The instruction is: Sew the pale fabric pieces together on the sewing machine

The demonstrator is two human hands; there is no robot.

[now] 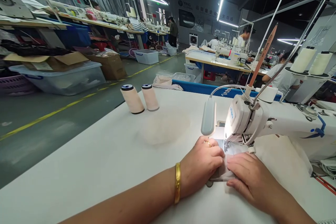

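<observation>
A white sewing machine [237,119] stands at the right of the table, its lamp lighting the needle area. Pale, thin fabric [237,148] lies under the presser foot [226,146]. My left hand [203,162], with a gold bangle at the wrist, is left of the foot; its fingers are curled down and closed at the fabric's left edge, the fingertips partly hidden. On the fabric's right side my right hand [249,176] rests flat, fingers stretched toward the needle and thumb apart. More pale fabric [286,161] spreads to the right, beneath the machine arm.
Two cones of peach thread [132,99] stand at the table's far left edge. A grey lamp head [208,117] hangs left of the needle. White thread cones [303,59] sit on a stand at right. Co-workers sit at machines beyond; boxes and a plastic bin [63,77] line the aisle.
</observation>
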